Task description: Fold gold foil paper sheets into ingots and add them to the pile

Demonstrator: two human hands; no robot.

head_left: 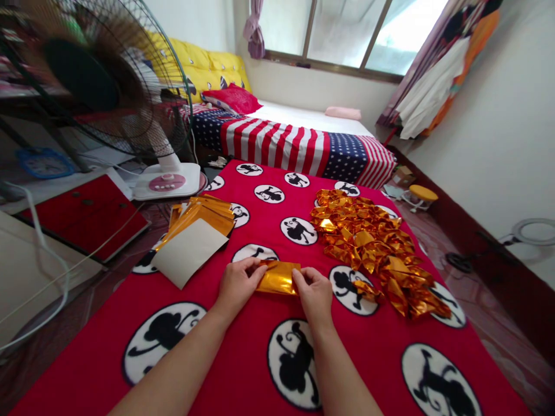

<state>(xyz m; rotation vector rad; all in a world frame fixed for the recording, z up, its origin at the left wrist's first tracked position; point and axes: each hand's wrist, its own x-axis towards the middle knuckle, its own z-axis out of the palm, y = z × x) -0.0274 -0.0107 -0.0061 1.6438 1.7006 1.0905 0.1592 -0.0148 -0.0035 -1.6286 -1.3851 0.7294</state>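
Observation:
A sheet of gold foil paper (278,278), folded into a small rectangle, lies between my two hands just over the red cloth (243,364). My left hand (240,283) pinches its left end, thumb on top. At the right end, my right hand (315,290) grips the foil between thumb and fingers. To the left rests a stack of gold foil sheets (208,214), with a pale grey-white sheet (191,251) partly over it. A heap of folded gold foil pieces (364,231) spreads on the right, and one small folded piece (366,290) sits nearest my right hand.
An electric fan (167,182) with blurred blades stands at the left, beside a red panel (89,214) and a white cable (56,260). Behind the cloth is a bed with a stars-and-stripes cover (277,141). A yellow-topped stool (422,193) stands by the right wall.

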